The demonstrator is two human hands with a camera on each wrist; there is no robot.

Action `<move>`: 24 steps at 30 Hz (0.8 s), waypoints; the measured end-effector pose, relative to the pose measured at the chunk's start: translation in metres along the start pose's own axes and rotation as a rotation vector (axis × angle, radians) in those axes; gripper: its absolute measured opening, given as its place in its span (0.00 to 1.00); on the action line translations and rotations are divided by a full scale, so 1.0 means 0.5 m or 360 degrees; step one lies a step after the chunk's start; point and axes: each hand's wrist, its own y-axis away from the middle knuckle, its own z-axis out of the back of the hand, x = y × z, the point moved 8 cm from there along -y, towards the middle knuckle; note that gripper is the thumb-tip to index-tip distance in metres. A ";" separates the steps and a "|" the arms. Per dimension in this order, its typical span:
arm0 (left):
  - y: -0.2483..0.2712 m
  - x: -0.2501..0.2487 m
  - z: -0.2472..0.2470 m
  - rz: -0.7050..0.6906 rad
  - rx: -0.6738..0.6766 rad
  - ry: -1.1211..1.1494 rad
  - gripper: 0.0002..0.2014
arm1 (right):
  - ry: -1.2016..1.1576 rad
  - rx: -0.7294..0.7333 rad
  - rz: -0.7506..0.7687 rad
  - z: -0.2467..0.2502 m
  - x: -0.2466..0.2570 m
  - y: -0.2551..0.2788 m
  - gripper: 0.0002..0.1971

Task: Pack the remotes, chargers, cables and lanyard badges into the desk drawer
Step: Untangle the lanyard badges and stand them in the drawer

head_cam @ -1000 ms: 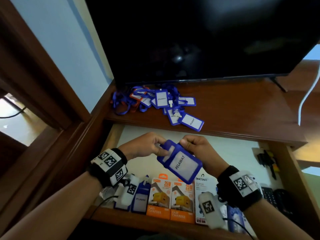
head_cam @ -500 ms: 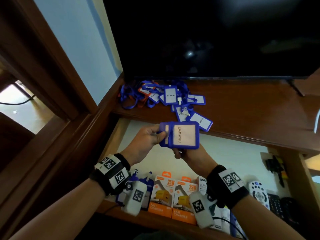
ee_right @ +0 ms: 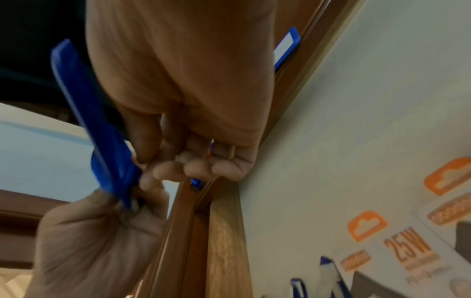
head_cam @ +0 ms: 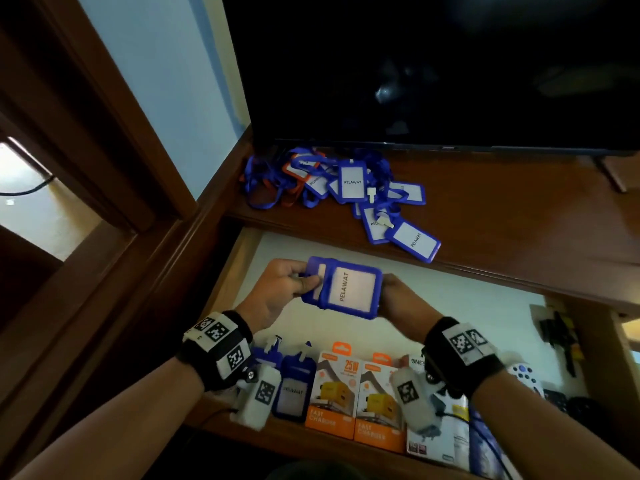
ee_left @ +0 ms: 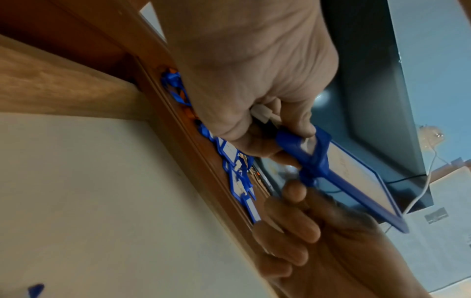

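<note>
Two blue badge holders [head_cam: 346, 289] stacked and offset, held over the open drawer [head_cam: 433, 306] between both hands. My left hand [head_cam: 280, 292] pinches the stack's clip end, thumb on top, fingers under; in the left wrist view the white clip sits between those fingers. My right hand [head_cam: 398, 299] grips the opposite edge from behind, fingers curled under the frame, mostly hidden in the head view.

Step, as I read it: squaring up the badges before they go in. Roughly midway on the task. Drawer front row at 6 o'clock of the stack already has two orange charger boxes [head_cam: 353, 393], another badge standing on end [head_cam: 294, 389] at 7 o'clock, and a white remote [head_cam: 524, 374] at 4 o'clock. Pile of lanyard badges [head_cam: 332, 185] lies on the desk top [head_cam: 502, 220] at 12 o'clock, under the dark screen [head_cam: 433, 64], well apart from the hands.

Next move likely calls for aligning the two frames flush, then lowering them to the bare liner directly below or slotting beside the standing badge. Cannot tell whether lanyards hang off this stack.
</note>
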 end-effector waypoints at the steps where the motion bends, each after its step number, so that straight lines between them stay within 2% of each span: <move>1: -0.006 0.007 0.015 0.0015 -0.0010 -0.0131 0.04 | 0.0084 -0.0111 -0.0047 0.021 0.000 -0.014 0.10; 3: -0.019 0.020 0.034 0.0014 0.0068 -0.0514 0.02 | 0.0178 -0.0277 -0.0131 0.055 0.011 -0.042 0.10; 6: -0.031 0.062 0.035 0.0120 0.0365 -0.1234 0.12 | 0.0264 -0.0528 -0.0189 0.105 0.040 -0.098 0.08; 8: -0.031 0.098 0.023 0.0200 0.0590 -0.1580 0.15 | 0.0349 -0.0690 -0.0160 0.131 0.070 -0.146 0.07; 10: -0.029 0.134 0.007 0.0248 0.0780 -0.1811 0.18 | 0.0650 -0.0733 -0.0103 0.141 0.109 -0.202 0.05; 12: -0.024 0.162 -0.012 0.0285 0.0953 -0.2047 0.18 | 0.1008 -0.0723 -0.0049 0.142 0.151 -0.258 0.08; 14: -0.021 0.181 -0.032 0.0291 0.1097 -0.2182 0.14 | 0.1187 -0.0757 0.0015 0.149 0.184 -0.308 0.10; 17: -0.026 0.216 -0.042 0.0260 0.1236 -0.2223 0.17 | 0.1308 -0.0853 0.0035 0.159 0.204 -0.380 0.15; 19: -0.033 0.244 -0.038 0.0281 0.1292 -0.2216 0.16 | 0.1261 -0.0967 0.0029 0.168 0.205 -0.412 0.20; 24: -0.050 0.275 -0.042 0.0171 0.1422 -0.2183 0.20 | 0.1402 -0.1082 -0.0146 0.166 0.191 -0.463 0.36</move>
